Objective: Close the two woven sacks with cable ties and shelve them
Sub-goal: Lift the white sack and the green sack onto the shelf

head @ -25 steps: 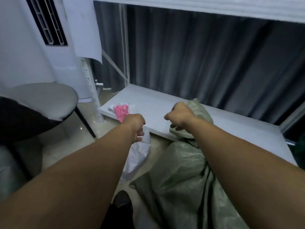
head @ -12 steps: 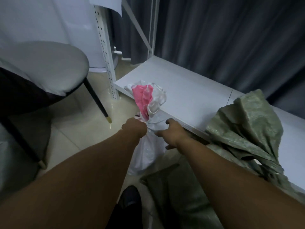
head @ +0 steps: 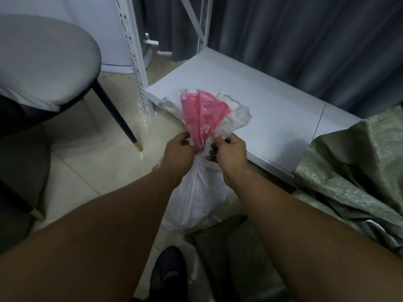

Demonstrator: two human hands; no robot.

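Pinching white sack (head: 197,192) neck between left hand (head: 178,152), right hand (head: 230,153)

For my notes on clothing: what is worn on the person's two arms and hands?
Nothing is worn. Both forearms are bare up to the frame edge, with no sleeves showing. The left hand and the right hand carry no gloves, and no watch, ring or wristband shows.

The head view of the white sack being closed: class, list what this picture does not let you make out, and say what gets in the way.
- Cable tie: none can be made out at the white sack's neck; the left hand and right hand cover it.
- Green sack: cut off by the right edge, so its mouth cannot be judged.
- Shelf: its right end is hidden under the green sack.
- Chair: cut off at the left edge.
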